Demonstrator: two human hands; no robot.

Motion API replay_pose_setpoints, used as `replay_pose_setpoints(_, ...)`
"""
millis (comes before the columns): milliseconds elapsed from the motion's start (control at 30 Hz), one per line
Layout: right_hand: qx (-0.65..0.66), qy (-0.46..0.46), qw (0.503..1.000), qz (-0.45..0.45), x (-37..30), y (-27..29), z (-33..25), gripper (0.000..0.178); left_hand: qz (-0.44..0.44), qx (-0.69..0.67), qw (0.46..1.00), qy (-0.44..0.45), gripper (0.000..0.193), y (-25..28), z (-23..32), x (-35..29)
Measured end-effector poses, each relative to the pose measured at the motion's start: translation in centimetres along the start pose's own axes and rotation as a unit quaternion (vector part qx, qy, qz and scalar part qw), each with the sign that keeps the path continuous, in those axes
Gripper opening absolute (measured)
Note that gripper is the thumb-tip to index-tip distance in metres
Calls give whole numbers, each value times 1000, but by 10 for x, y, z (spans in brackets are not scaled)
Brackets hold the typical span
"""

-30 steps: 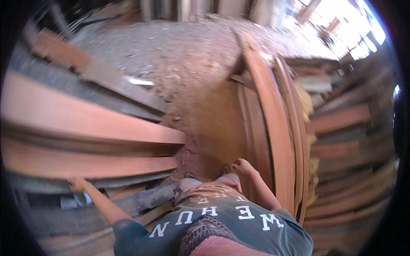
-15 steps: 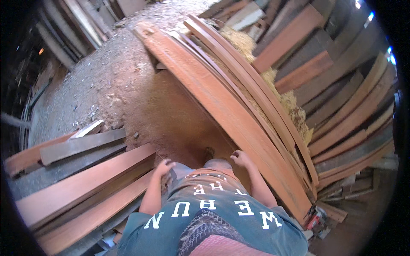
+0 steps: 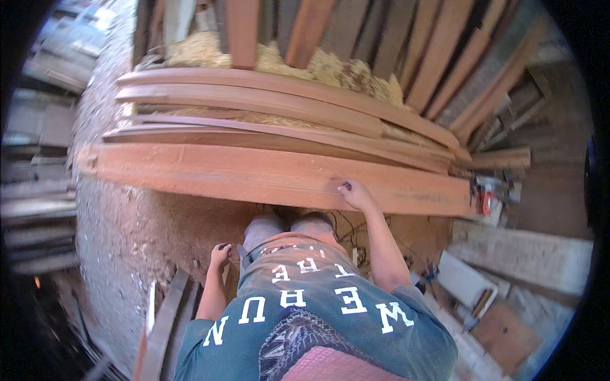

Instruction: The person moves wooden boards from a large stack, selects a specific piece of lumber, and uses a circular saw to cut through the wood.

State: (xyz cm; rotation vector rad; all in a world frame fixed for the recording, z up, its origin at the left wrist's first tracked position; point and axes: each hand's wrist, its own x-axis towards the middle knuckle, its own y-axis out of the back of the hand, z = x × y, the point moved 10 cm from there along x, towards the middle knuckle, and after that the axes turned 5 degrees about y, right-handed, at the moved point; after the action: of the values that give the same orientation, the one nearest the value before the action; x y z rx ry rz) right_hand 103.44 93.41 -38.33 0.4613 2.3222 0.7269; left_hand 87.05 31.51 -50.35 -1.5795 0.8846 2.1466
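Note:
My right hand is over the near side of a long, wide reddish plank, its fingers curled in toward the thumb. Whether it touches the wood I cannot tell, and the inside of the grip is hidden. Down by my left hip hangs my left hand, fingers loosely bent and apart, with nothing seen in it. The plank lies crosswise in front of my legs, above the ground. Just beyond it, several narrower reddish boards run alongside.
Pale wood shavings lie behind the boards, with long timbers leaning over them. A red tool-like object is at the plank's right end. Dark boards lie at lower left. A whitish panel is at right.
My view has swung round to the right, so the plank now lies crosswise before me. My right hand has moved from beside the plank to over it; my left stays near my hip.

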Motion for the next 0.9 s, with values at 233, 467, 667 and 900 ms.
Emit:
replay_pose_setpoints(233,61,-91,994,26,-31,13,33,32,-46,167,984,46,48,3,111,27)
replay_pose_setpoints(467,144,-105,979,102,6,69,116,28,-48,193,978,70,52,-12,161,3)
replay_pose_setpoints(667,214,-140,961,102,111,140,219,24,10,120,990,74,43,-79,130,-47)
replay_pose_setpoints(900,285,-130,926,211,279,235,329,23,23,74,989,128,47,-133,51,-102)
